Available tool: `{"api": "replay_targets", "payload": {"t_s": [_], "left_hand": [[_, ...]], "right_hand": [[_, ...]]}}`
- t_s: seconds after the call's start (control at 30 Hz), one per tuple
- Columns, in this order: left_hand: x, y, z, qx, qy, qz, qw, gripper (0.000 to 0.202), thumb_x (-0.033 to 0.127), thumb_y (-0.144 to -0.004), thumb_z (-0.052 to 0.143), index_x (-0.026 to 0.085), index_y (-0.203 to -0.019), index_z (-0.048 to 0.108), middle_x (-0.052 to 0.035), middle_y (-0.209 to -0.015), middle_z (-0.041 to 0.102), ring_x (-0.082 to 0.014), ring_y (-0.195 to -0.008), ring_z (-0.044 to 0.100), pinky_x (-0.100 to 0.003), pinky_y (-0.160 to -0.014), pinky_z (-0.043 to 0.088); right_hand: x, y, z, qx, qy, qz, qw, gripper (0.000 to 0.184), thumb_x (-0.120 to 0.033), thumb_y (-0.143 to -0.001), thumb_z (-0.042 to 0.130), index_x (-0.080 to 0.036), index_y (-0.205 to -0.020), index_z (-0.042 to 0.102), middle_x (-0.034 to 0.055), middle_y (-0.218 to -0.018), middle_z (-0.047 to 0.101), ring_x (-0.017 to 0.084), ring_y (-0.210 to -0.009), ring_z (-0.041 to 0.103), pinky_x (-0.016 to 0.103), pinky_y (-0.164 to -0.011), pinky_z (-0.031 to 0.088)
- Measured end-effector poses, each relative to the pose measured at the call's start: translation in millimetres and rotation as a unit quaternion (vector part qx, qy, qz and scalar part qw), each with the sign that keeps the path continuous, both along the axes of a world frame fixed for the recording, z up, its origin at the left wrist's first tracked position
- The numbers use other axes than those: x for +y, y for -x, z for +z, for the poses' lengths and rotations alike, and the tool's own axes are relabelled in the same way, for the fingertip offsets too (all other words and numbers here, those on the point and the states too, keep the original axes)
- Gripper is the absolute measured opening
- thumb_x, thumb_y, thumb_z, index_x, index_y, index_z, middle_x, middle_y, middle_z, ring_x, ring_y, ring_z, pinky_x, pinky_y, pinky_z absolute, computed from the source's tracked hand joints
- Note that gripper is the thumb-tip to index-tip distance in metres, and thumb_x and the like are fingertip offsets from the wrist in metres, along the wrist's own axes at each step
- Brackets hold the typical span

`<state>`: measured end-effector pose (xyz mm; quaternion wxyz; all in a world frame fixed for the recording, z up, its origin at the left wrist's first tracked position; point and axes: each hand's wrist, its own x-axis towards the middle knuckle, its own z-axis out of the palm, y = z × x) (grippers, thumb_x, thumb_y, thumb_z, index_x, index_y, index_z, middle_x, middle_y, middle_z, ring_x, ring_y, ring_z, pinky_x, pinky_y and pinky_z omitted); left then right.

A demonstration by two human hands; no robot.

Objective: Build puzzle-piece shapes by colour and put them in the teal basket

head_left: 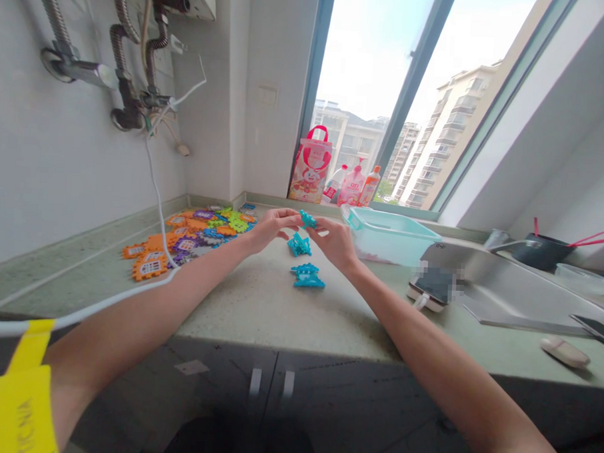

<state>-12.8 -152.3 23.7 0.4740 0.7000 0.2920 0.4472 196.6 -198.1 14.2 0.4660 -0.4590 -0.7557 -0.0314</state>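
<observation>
Both of my hands meet over the middle of the counter, with a small teal toothed-edge plastic building piece pinched between them. My left hand grips its left side, fingers closed. On the other side, my right hand has its thumb and fingertips closed on the same piece. Just below the hands lies a joined cluster of teal pieces, and nearer to me stands another teal assembly. To the left spreads a pile of orange, purple, green and blue toothed pieces.
A translucent teal bin stands to the right, beside the steel sink. A phone lies at the sink's near left corner. A white cable crosses the left side. A pink bag and several bottles line the window.
</observation>
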Motion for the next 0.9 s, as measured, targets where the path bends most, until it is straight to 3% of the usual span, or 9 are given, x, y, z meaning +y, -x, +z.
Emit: {"api": "replay_targets", "payload": {"t_s": [0.13, 0.27, 0.47, 0.63, 0.77, 0.9], "left_hand": [[10.5, 4.9, -12.4, 0.180, -0.124, 0.130, 0.967, 0.075, 0.064, -0.064, 0.087, 0.015, -0.118, 0.071, -0.0135, -0.114, 0.075, -0.0249, -0.095, 0.069, -0.031, -0.077, 0.054], [18.8, 1.7, -31.2, 0.300, -0.145, 0.126, 0.935, 0.088, 0.065, -0.057, 0.091, 0.018, -0.128, 0.069, -0.0139, -0.127, 0.073, -0.0303, -0.108, 0.070, -0.033, -0.088, 0.053], [27.4, -6.6, -44.3, 0.295, -0.146, 0.111, 0.938, 0.067, 0.062, -0.068, 0.086, 0.019, -0.118, 0.075, -0.0106, -0.110, 0.078, -0.0278, -0.096, 0.074, -0.031, -0.080, 0.055], [28.2, -5.8, -48.6, 0.277, -0.149, 0.110, 0.943, 0.061, 0.060, -0.072, 0.084, 0.016, -0.114, 0.077, -0.0107, -0.102, 0.078, -0.0263, -0.092, 0.074, -0.030, -0.075, 0.055], [26.7, -5.6, -49.8, 0.271, -0.150, 0.108, 0.945, 0.061, 0.060, -0.068, 0.085, 0.018, -0.112, 0.078, -0.0090, -0.100, 0.078, -0.0260, -0.091, 0.073, -0.030, -0.076, 0.054], [24.1, -5.5, -48.5, 0.283, -0.166, 0.099, 0.939, 0.057, 0.062, -0.067, 0.084, 0.018, -0.103, 0.078, -0.0067, -0.093, 0.077, -0.0234, -0.086, 0.070, -0.030, -0.076, 0.052]], "right_hand": [[12.5, -7.1, -7.1, -0.011, 0.028, -0.059, 0.998, 0.007, -0.027, -0.091, 0.072, -0.024, -0.090, 0.079, 0.0028, -0.085, 0.081, 0.023, -0.084, 0.078, 0.029, -0.079, 0.053], [17.6, -6.5, -10.3, -0.062, 0.062, -0.100, 0.991, 0.011, -0.030, -0.091, 0.072, -0.024, -0.085, 0.080, 0.0044, -0.085, 0.081, 0.023, -0.083, 0.077, 0.028, -0.075, 0.050], [15.9, -4.1, -10.9, -0.149, 0.073, -0.083, 0.983, 0.027, -0.041, -0.096, 0.069, -0.023, -0.079, 0.078, 0.0058, -0.082, 0.080, 0.021, -0.076, 0.072, 0.026, -0.066, 0.041], [20.0, -9.2, -16.6, -0.168, 0.100, -0.024, 0.980, 0.036, -0.036, -0.104, 0.056, -0.022, -0.083, 0.081, 0.0043, -0.080, 0.079, 0.018, -0.073, 0.069, 0.025, -0.066, 0.040], [28.2, -15.7, -23.0, -0.128, 0.103, 0.014, 0.986, 0.027, -0.037, -0.100, 0.063, -0.024, -0.091, 0.084, 0.0040, -0.090, 0.080, 0.018, -0.077, 0.070, 0.025, -0.073, 0.047], [35.2, -21.6, -28.4, -0.082, 0.137, 0.066, 0.985, 0.017, -0.028, -0.093, 0.069, -0.024, -0.101, 0.084, 0.0041, -0.095, 0.081, 0.019, -0.082, 0.072, 0.027, -0.078, 0.052]]}}
